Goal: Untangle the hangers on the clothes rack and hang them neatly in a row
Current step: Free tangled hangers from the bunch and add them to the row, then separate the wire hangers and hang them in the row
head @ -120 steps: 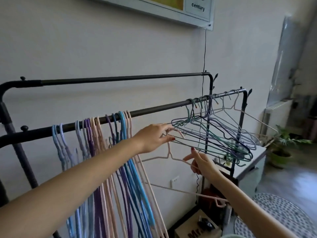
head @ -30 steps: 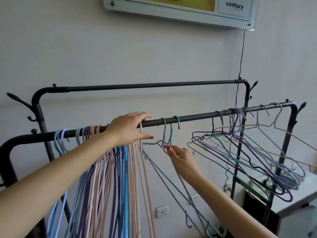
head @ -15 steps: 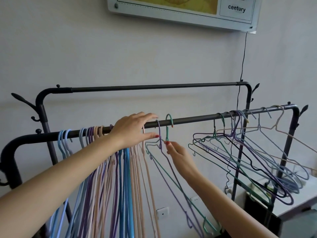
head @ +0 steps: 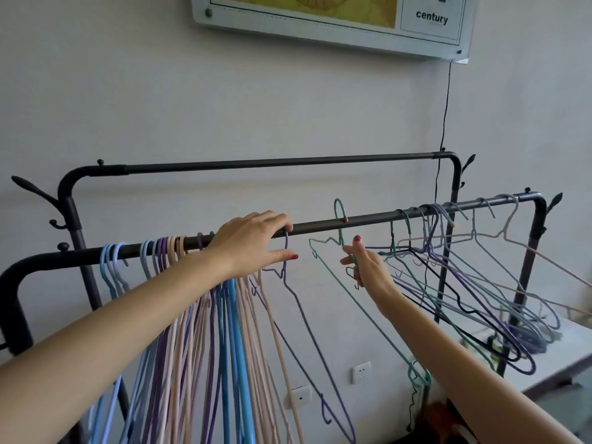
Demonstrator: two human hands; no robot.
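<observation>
soft even daylight, wide-angle edge bending

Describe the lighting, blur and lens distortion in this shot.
Head view: soft, even daylight, no glare; the wall poster tilts from wide-angle distortion; the rail and teal hanger look sharp; the forearms near the bottom edge look slightly soft.
</observation>
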